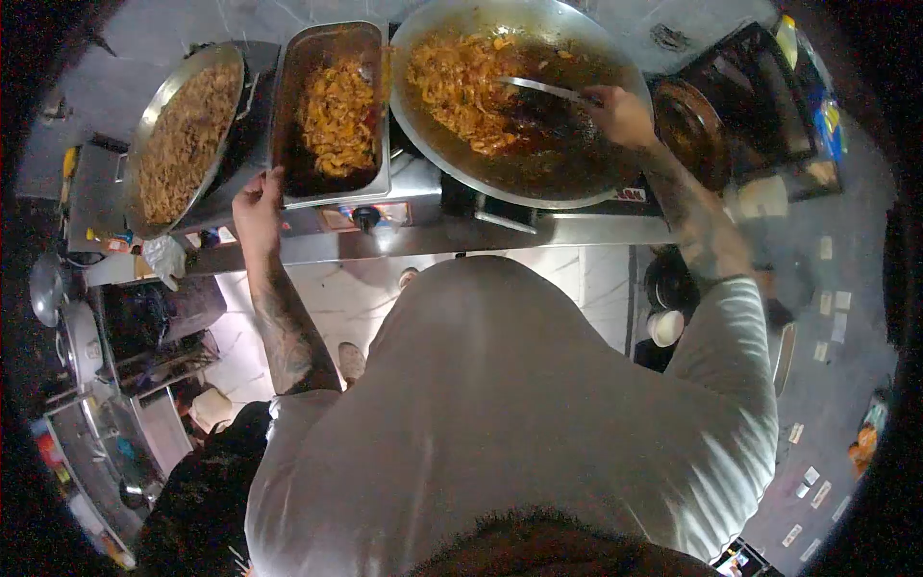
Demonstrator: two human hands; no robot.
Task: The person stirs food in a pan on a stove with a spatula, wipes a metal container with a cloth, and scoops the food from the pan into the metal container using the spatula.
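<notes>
My right hand [618,113] is closed round the handle of a metal utensil [545,88], whose far end reaches into the sauced food [457,91] in a large round pan [529,195]. Left of that pan stands a rectangular metal tray [382,159] with similar orange-brown food [336,120] inside. At the tray's front left corner is my left hand [260,207], its fingers bent together against the rim. An oval pan [231,125] of brown shredded food [183,154] lies further left, slightly tilted.
A steel counter front [452,236] with a black knob [365,218] runs below the pans. To the right are a dark round pan [692,125] and a black tray [750,96]. Shelves [115,433] stand at lower left, and white containers [665,328] at lower right.
</notes>
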